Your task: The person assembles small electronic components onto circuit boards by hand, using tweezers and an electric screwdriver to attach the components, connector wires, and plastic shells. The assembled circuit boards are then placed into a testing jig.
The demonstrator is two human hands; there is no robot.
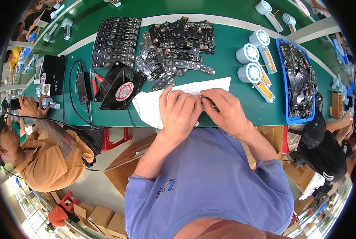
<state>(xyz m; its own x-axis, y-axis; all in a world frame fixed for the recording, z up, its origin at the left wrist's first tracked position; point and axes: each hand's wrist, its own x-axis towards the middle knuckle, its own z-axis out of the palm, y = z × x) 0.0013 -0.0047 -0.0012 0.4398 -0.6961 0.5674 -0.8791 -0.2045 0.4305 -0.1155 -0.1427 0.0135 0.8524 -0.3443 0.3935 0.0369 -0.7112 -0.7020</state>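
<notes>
Over a white sheet (151,106) at the table's front edge, my two hands meet fingertip to fingertip. My right hand (228,113) pinches a small dark circuit board (213,103), most of it covered by the fingers. The fingers of my left hand (179,113) are bent and pressed together at the board's near end; the forefinger sticks up. Just beyond the sheet lies a loose heap of black circuit boards (182,44). To its left, similar boards stand in a neat row of panels (116,42).
A black fan (120,85), red-handled pliers (94,83) and a power adapter (83,87) lie left of my hands. White-and-blue handheld fans (250,73) lie to the right, beside a blue tray (286,85) of boards. Co-workers (54,155) sit on both sides.
</notes>
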